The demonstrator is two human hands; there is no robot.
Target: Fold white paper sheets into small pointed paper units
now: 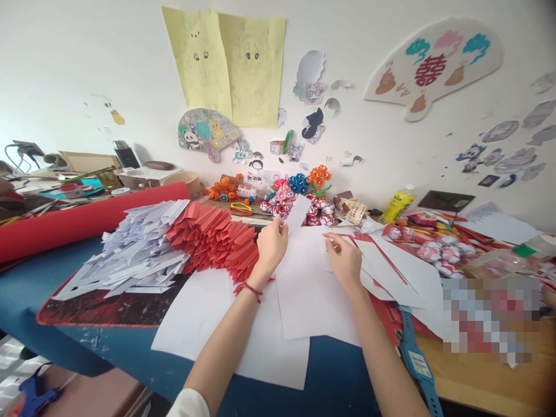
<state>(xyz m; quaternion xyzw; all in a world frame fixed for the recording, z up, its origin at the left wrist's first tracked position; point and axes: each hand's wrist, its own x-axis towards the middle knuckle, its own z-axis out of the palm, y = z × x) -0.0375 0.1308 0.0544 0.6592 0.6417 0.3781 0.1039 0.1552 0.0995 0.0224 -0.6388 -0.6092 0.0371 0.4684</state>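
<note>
My left hand (273, 246) pinches the lower end of a white paper strip (299, 213), which slants up and to the right. To its right my right hand (345, 259) hovers over a white paper sheet (306, 289), its fingers curled in; whether they grip anything is hidden. More white sheets (278, 353) lie underneath, near my forearms. Beside my left hand runs a row of red folded paper pieces (212, 234). It joins a pile of white folded paper pieces (145, 246) further left.
A red roll (91, 217) lies behind the white pile. Finished paper and bead flowers (299, 182), yellow-handled scissors (241, 208) and a yellow bottle (397, 204) stand along the wall. A blue watch (416, 359) lies by my right forearm. A blue glue gun (37, 394) sits lower left.
</note>
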